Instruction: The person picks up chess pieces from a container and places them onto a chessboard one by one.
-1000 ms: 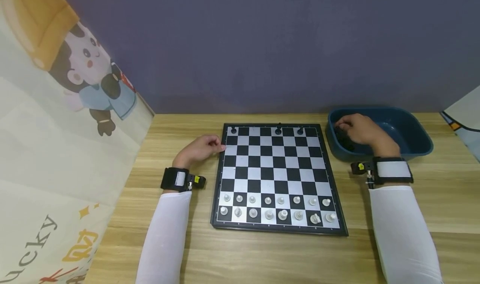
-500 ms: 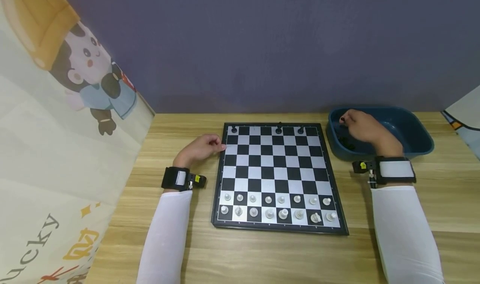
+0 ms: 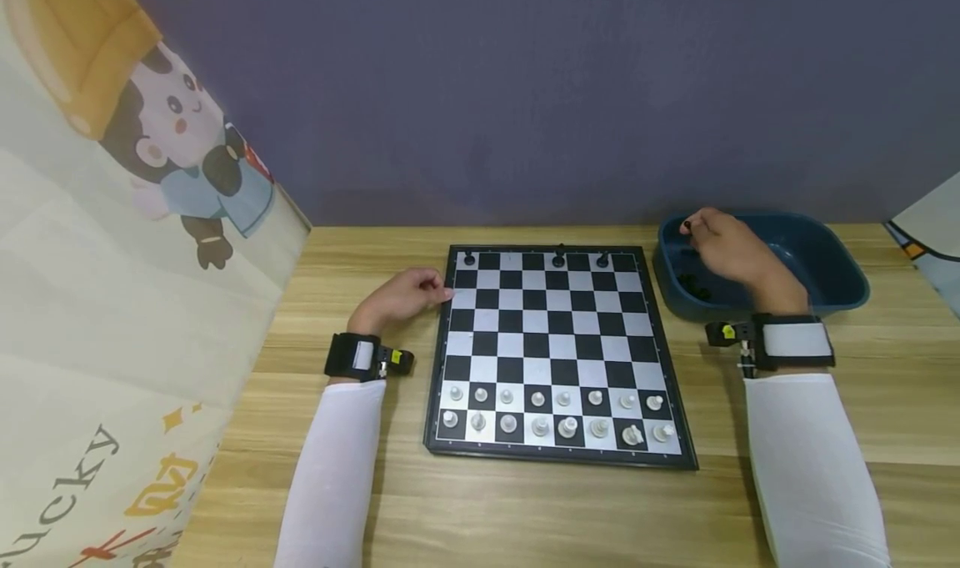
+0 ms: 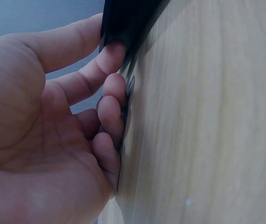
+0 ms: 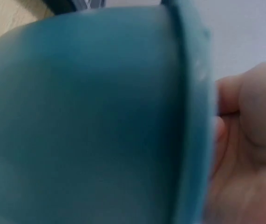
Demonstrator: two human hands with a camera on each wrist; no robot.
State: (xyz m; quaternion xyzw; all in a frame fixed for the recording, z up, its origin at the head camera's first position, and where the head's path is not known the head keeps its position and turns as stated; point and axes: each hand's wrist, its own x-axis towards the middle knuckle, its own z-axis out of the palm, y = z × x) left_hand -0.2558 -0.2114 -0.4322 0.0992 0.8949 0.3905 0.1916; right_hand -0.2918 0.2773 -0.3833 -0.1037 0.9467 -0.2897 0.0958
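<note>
A black-and-white chessboard [image 3: 547, 324] lies on the wooden table. My left hand [image 3: 401, 295] holds its left edge; in the left wrist view the thumb [image 4: 70, 42] and index finger [image 4: 109, 58] pinch the dark rim, the other fingers curled beside it. Over the blue basin [image 3: 828, 272], my right hand [image 3: 731, 251] pinches a small black chess piece [image 3: 687, 225], its kind too small to make out. The right wrist view has the basin wall [image 5: 86, 116] covering most of those fingers. More black pieces [image 3: 692, 285] lie in the basin.
White chess pieces [image 3: 567, 426] fill the board's two near rows. Three black pieces, one a tall piece [image 3: 558, 257], stand on the far row. A dark wall [image 3: 480, 101] rises behind the table, and a printed cloth [image 3: 112, 301] hangs at left.
My right hand has risen from the pieces at the basin's left end, bringing up a small black chess piece. The left hand stays at the board's edge.
</note>
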